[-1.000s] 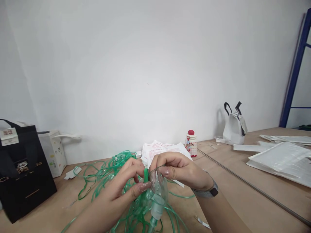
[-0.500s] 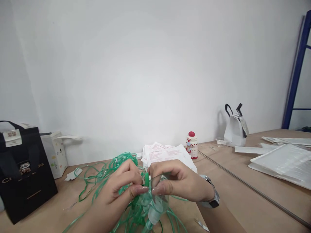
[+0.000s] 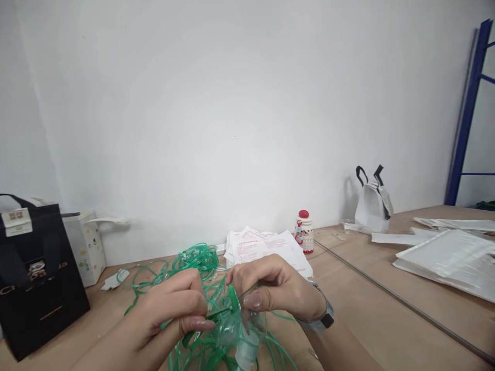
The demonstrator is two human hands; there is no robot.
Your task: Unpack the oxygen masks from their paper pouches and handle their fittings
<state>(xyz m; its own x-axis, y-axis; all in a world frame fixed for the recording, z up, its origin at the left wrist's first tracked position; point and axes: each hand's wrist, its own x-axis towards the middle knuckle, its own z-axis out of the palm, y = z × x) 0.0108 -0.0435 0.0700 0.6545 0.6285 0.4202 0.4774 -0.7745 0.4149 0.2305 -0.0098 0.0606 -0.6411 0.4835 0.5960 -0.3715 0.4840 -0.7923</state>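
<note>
A see-through green oxygen mask (image 3: pixel 228 332) is in front of me, with a pale cylindrical connector (image 3: pixel 246 348) at its lower end. My left hand (image 3: pixel 176 306) pinches a dark green elastic strap (image 3: pixel 216 315) between thumb and fingers. That strap runs rightward to the mask. My right hand (image 3: pixel 268 288) is closed on the mask's edge by its upright green tab, thumb against fingers; a thin strand shows at that thumb. Beneath and behind both hands lies a tangle of green tubing (image 3: pixel 197 257). My fingers hide part of the mask.
Printed papers (image 3: pixel 266 247) and a white bottle with a red lid (image 3: pixel 304 232) stand behind the hands. To the left are a black bag (image 3: pixel 42 278) and a white box (image 3: pixel 88 247). White packets (image 3: pixel 452 255) and a small white bag (image 3: pixel 372 208) lie right, past a table seam.
My left hand has moved left and slightly down, away from the right hand, drawing the green strap out between them. The right hand stays at the mask.
</note>
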